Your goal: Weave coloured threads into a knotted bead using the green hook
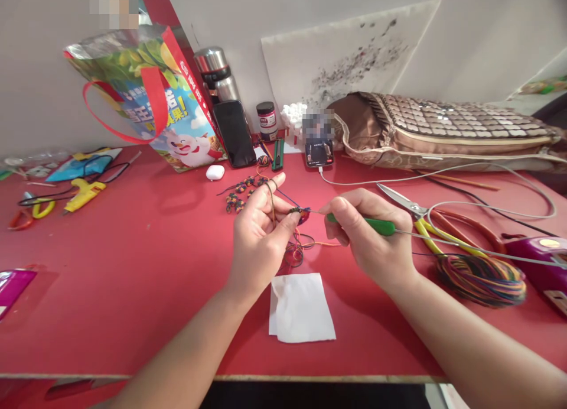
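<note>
Clamping right hand [374, 237] around green-handled tool [381, 226], aimed left, lengthwise left to right; pinching knotted cord [305, 215] in left hand [261, 231].

Soft, bright light, faint shadows, wide-angle stretch at edges.

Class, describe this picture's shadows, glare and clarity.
Head view, soft shadow on the red table below the right hand; head view, glints on the sequined bag; head view, pixelation by the corded phone; head view, the small cord piece is unclear.
</note>
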### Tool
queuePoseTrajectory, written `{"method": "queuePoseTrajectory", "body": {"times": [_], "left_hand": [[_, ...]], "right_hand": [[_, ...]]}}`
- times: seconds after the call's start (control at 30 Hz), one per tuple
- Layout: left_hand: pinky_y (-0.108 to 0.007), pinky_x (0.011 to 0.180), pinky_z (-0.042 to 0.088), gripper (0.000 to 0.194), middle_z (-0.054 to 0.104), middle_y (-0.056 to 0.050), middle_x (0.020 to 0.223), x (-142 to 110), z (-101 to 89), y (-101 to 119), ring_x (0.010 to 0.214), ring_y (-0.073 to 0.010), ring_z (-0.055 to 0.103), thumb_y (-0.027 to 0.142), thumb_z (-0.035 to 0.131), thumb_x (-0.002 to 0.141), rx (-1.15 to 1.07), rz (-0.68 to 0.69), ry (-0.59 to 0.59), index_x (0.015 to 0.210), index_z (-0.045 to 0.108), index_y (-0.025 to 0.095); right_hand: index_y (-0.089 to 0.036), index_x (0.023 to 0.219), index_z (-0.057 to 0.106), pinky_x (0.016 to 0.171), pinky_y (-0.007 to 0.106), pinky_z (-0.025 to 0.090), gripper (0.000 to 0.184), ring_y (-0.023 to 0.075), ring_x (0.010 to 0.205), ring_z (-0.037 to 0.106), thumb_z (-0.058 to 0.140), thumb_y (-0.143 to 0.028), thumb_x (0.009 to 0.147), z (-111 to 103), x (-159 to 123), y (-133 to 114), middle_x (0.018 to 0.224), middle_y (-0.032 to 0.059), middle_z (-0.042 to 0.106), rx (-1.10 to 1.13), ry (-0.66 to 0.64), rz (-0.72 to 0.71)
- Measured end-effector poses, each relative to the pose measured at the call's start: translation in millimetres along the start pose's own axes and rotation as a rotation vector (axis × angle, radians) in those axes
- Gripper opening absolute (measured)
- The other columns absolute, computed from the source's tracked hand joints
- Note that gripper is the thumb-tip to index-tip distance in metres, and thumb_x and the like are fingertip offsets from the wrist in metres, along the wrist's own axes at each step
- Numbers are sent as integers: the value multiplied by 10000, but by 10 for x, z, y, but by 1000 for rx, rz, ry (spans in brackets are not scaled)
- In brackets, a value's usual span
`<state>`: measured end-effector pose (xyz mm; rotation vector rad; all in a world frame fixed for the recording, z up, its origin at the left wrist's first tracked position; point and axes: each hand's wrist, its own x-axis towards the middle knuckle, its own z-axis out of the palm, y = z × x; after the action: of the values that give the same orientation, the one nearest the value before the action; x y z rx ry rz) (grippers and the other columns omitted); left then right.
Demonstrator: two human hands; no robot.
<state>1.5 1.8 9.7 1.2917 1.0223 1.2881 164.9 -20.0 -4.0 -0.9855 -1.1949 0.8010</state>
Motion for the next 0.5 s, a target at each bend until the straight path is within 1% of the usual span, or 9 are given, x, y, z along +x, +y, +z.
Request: {"method": "queuePoseTrajectory", "body": {"times": [0.1, 0.27, 0.4, 0.5], "left_hand": [[-301, 693, 607, 327, 690, 13, 808, -1, -2, 8, 755, -154, 686, 168, 816, 889, 7, 23, -11, 1196, 709, 198], [-299, 723, 607, 415, 682, 21, 807, -8, -11, 32, 773, -152, 691, 164, 816, 900, -5, 4, -4, 1298, 708, 210], [-284, 720, 596, 426, 675, 28, 799, -12, -13, 34, 758, -141, 677, 151, 809, 893, -11, -15, -3, 1303, 704, 203], [-271, 718, 591, 429, 665, 34, 796, -16, -4, 37, 749, -129, 665, 125, 795, 892, -7, -3, 4, 1304, 697, 196]], "right_hand": [[-224, 752, 754, 443, 272, 400, 451, 109, 458, 515, 834, -618, 955, -5, 2, 8, 559, -10, 656, 47, 10, 38], [-227, 775, 772, 410, 266, 380, 458, 118, 449, 525, 854, -653, 919, 1, -6, 11, 540, -15, 636, 76, 16, 89], [-225, 775, 772, 425, 268, 388, 440, 117, 464, 537, 847, -625, 941, -3, -29, 17, 557, -11, 648, 77, 18, 74], [-227, 785, 780, 429, 266, 381, 416, 115, 468, 542, 835, -598, 964, -14, -45, 14, 564, -8, 657, 82, 18, 79]]}}
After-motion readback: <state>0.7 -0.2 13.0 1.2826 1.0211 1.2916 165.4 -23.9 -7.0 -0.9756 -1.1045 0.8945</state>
